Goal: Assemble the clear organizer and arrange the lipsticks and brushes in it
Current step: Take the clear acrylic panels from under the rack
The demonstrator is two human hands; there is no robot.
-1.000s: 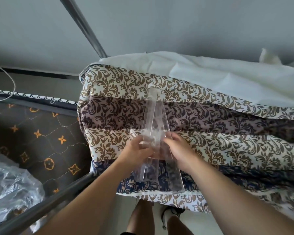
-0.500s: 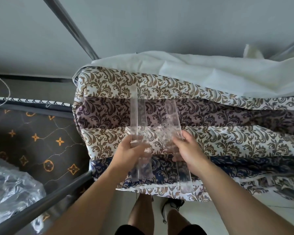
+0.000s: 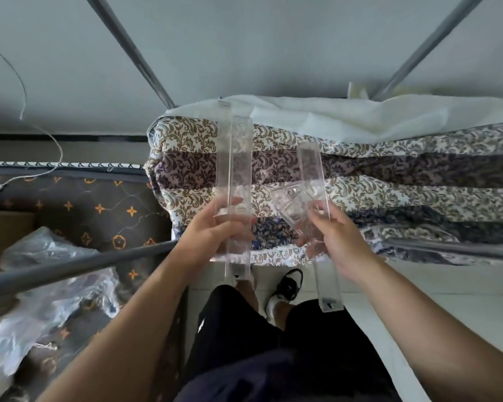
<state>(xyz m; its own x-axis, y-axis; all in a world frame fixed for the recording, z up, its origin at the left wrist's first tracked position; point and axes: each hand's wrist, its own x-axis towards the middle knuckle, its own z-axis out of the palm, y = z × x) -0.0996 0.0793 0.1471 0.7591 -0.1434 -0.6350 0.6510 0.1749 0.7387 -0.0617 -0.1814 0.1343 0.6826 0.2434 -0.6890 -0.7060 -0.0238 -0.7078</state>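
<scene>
Head view: left hand (image 3: pixel 212 230) grips a long clear organizer panel (image 3: pixel 235 181), fingers curled round its lower part; the panel stands roughly upright, top end up near the white sheet (image 3: pixel 360 117). Right hand (image 3: pixel 336 242) holds a second clear panel (image 3: pixel 317 198) plus some smaller clear pieces (image 3: pixel 292 204) bunched at its left side; this panel tilts slightly, lower end down past the wrist over the floor. The two panels are apart, not joined. Both held in front of a folded patterned quilt (image 3: pixel 389 175) on the bed. Grey metal bed rail (image 3: pixel 70 268) crosses lower left, crumpled plastic bag (image 3: pixel 41 285) below it on a dark patterned mattress (image 3: pixel 84 210). No lipsticks or brushes in view. Person's legs and one shoe (image 3: pixel 288 285) below.
</scene>
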